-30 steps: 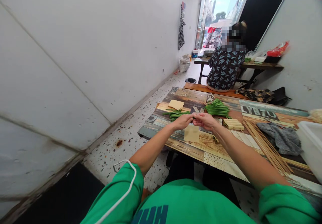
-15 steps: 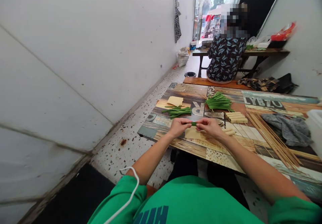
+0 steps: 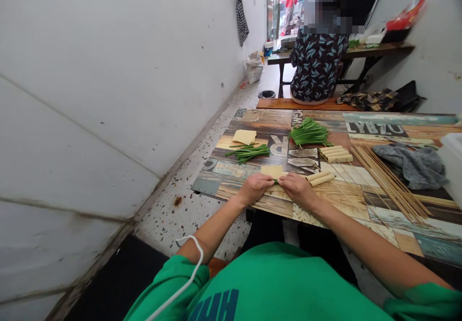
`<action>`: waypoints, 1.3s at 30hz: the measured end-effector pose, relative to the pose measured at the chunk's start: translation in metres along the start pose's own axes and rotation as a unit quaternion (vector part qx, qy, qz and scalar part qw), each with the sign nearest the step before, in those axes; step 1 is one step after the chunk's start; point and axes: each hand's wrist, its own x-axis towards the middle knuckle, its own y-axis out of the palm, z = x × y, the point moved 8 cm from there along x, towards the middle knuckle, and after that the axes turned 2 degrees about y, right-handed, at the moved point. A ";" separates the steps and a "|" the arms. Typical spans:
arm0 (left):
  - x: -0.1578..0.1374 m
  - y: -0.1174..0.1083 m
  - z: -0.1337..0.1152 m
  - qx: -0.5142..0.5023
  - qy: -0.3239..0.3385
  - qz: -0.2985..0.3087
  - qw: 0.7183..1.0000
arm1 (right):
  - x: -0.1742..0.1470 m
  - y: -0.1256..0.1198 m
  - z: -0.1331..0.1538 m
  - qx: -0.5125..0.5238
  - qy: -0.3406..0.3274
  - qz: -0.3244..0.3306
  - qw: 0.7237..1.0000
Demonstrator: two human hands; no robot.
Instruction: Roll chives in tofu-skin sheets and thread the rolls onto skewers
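Observation:
My left hand [image 3: 256, 188] and my right hand [image 3: 295, 189] are side by side low over the near table edge, fingers closed on a small bundle of green chives [image 3: 275, 181]. The bundle lies at the near end of a square tofu sheet [image 3: 272, 171]; most of it is hidden by my fingers. Right of my right hand lie two sheet rolls [image 3: 321, 179] on thin sticks, with several more rolls [image 3: 336, 153] behind them. Loose chives [image 3: 251, 153] lie to the left, beside a stack of tofu sheets [image 3: 244, 136].
A bigger pile of chives [image 3: 309, 132] sits farther back. Long bamboo skewers [image 3: 390, 181] spread across the right side, next to a grey cloth [image 3: 415, 166] and a white container [image 3: 454, 152]. Beyond the wooden bench [image 3: 274, 103], a person [image 3: 317, 66] sits facing away.
Both hands have come down and nearer to me, bringing the chives from above the tofu sheet onto its near end. The camera view has tilted slightly downward.

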 end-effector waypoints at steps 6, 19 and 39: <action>0.004 -0.002 -0.016 0.079 0.078 0.033 0.993 | -0.004 0.007 0.008 -0.096 -0.081 0.004 0.992; 0.009 0.009 -0.020 0.154 0.096 0.213 0.960 | 0.001 0.021 0.018 -0.230 -0.113 0.106 0.961; 0.006 -0.006 0.005 -0.008 -0.014 0.006 1.000 | 0.014 0.005 -0.003 -0.034 0.078 0.047 0.995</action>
